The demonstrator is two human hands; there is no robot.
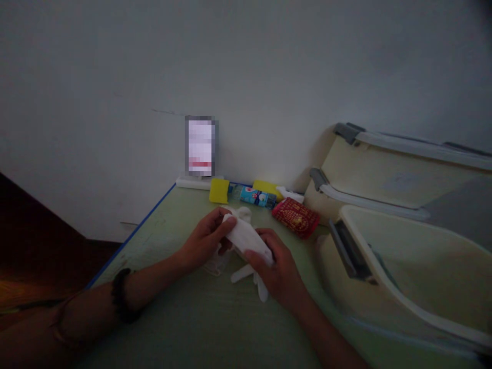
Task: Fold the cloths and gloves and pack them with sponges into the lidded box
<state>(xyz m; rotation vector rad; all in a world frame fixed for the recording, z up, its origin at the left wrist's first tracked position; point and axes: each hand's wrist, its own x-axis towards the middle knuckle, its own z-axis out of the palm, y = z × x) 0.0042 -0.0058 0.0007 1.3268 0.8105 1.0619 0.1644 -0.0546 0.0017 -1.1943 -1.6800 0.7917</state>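
Between my two hands is a white glove, its flat white part (248, 238) slanting down from left to right. White finger-like ends stick out below, near my right hand. My left hand (209, 233) pinches the upper left end with its thumb on top. My right hand (279, 264) is closed round the lower right end. Just behind my hands, more white material (243, 211) lies on the green table (161, 307). A clear, crumpled plastic piece (216, 264) is below my left hand.
At the back stand a lit phone (200, 147), a yellow sponge (219, 191), a blue-labelled bottle (257, 197) lying down, another yellow item (265, 186) and a red packet (295, 217). On the right are an open cream bin (346, 256) and further cream containers (369, 169) against the wall.
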